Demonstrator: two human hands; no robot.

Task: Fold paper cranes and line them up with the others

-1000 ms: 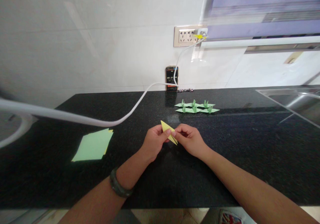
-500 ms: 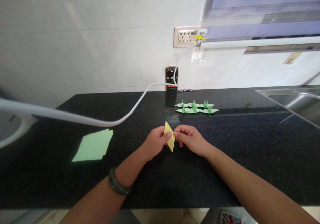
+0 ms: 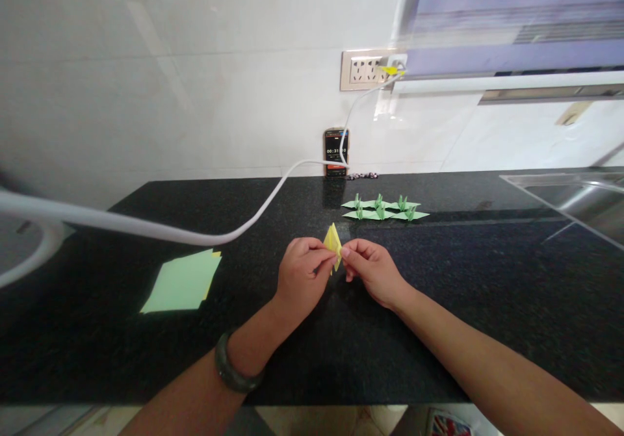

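Note:
A small folded yellow paper piece is held upright just above the black countertop. My left hand pinches it from the left, and my right hand pinches it from the right. Both hands meet at the paper's middle, fingers closed on it. A dark bracelet sits on my left wrist.
Several green paper cranes lie in a row behind my hands. A stack of green and yellow paper squares lies at the left. A phone leans on the wall, with a white cable crossing the counter. A steel sink is at right.
The yellow paper has turned from lying slanted across my fingers to standing more upright and edge-on, and both hands have shifted slightly up and away.

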